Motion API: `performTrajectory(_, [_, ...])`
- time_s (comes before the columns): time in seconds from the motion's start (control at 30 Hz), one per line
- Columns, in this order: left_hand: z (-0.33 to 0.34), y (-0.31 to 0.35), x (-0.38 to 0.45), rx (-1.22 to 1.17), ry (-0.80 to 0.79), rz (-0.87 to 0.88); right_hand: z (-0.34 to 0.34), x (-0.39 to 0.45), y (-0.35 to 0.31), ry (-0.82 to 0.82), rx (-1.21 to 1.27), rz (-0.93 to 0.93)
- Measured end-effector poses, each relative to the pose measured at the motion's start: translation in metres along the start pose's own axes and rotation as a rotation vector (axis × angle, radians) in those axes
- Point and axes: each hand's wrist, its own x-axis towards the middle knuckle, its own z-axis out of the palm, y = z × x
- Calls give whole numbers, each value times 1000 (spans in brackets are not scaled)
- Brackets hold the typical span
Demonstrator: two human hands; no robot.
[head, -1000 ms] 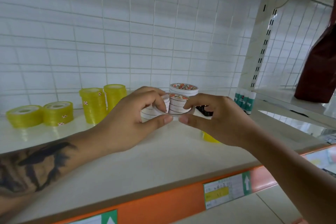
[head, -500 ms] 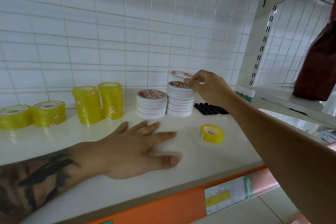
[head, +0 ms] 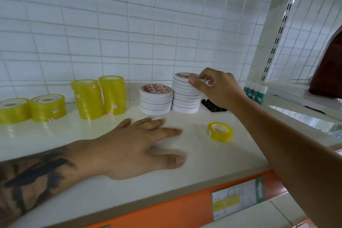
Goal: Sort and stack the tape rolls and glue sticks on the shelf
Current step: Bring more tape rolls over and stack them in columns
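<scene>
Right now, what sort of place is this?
Probably a stationery aisle in a shop: a white shelf with an orange price-label strip, stacked yellow tape rolls, white tape rolls and glue sticks.

No text can be read with certainty. The white tape rolls (head: 156,89), at 12 o'clock of the open left hand (head: 137,146), carry red and orange print on their core rings; the letters are too small to make out. The shelf-edge label (head: 235,200), at 5 o'clock of that hand, bears yellow bands with blurred figures, possibly a price, and a white upward arrow on green. The yellow tape rolls (head: 112,96) carry small red-and-white stickers, illegible.
</scene>
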Motion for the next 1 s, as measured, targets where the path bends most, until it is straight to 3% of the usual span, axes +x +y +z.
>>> performTrajectory(0.33, [0, 0, 0, -43, 57, 8, -4, -23, -13, -119, 8, 13])
performTrajectory(0.6, [1, -3, 4, -62, 131, 72, -44, -95, -3, -238, -60, -3])
performTrajectory(0.73, [2, -2, 5, -76, 184, 102, -50, -115, 4, -384, -135, 1])
performTrajectory(0.83, [3, -1, 4, -102, 240, 122, -46, -121, 4, -357, -121, -3])
performTrajectory(1.0, [-8, 15, 0, -202, 403, 189, -42, -126, -14, -310, 109, -13])
